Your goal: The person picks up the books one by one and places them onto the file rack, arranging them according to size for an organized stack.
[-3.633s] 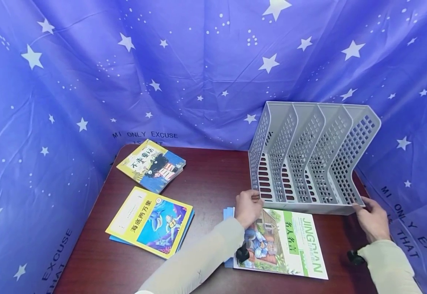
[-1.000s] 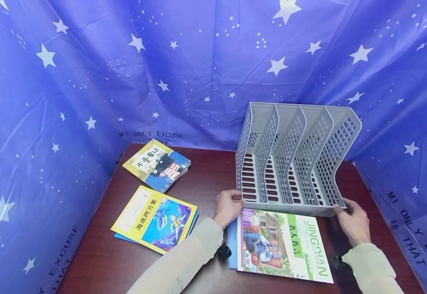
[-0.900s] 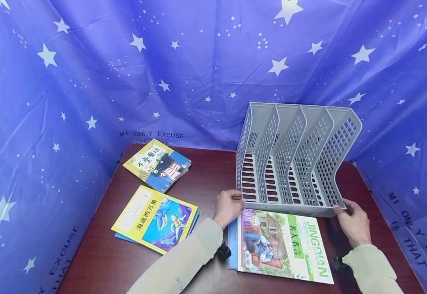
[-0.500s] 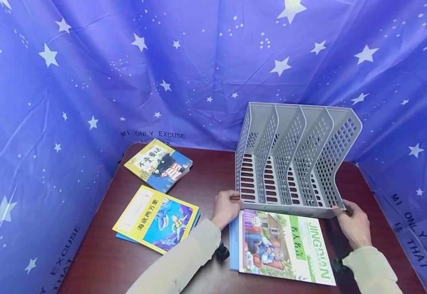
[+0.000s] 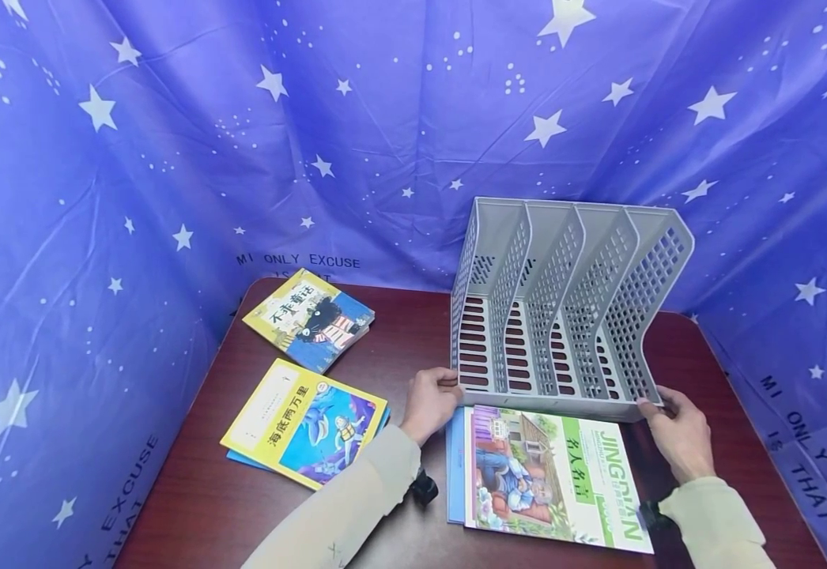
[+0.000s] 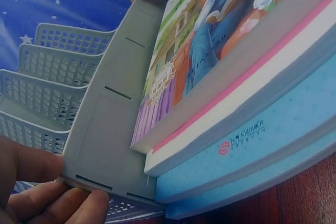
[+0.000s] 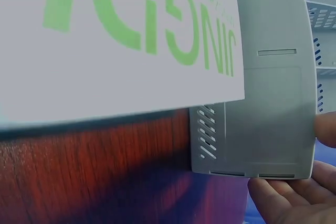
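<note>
Gray file rack [image 5: 575,304] stands right of center in head view. Left hand [image 5: 431,403] and right hand [image 5: 680,435] pinch its near corners, thumbs and fingers clamped, probably for even control. Book stack [image 5: 556,478], lower right, lies just beside.

The head view looks forward and down over the table [image 5: 413,332] to its far edge. Both wrist views, very near, face the grey rack's [image 5: 563,405] front from opposite ends.
</note>
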A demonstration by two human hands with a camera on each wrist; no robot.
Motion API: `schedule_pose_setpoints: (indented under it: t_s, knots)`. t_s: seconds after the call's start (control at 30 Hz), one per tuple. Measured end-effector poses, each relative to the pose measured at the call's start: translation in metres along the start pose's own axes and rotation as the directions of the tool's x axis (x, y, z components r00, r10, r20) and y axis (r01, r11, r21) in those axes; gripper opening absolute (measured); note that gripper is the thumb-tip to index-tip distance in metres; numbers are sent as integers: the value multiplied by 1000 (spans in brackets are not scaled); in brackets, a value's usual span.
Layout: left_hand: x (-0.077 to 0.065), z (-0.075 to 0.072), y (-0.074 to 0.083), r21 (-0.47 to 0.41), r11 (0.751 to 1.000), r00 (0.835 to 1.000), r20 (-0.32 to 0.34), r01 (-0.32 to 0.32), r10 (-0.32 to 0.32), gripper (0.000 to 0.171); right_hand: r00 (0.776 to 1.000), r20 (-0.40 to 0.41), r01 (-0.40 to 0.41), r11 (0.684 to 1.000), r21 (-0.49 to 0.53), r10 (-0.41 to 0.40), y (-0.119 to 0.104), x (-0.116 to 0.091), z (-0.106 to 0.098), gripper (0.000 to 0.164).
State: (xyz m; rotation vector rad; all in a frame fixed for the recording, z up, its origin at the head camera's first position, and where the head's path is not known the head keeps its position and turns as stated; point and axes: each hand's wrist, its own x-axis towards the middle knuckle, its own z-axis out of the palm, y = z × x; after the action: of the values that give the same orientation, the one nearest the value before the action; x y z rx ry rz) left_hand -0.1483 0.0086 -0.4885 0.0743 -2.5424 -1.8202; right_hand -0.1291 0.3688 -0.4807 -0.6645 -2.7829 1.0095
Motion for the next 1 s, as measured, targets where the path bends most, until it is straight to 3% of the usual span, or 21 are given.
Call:
schedule_pose_setpoints:
  t_s: [0.5,1.0]
  knots:
    - [0,-6,-2,20,1000,1000,7,-19,19,23,1000,11,-19,1000,1,19,-2,-1,2,55]
    - [-1,-9,1,21,1000,1000,-2,19,-19,23,1000,19,-14,1000,-2,14,-8,0,5,56]
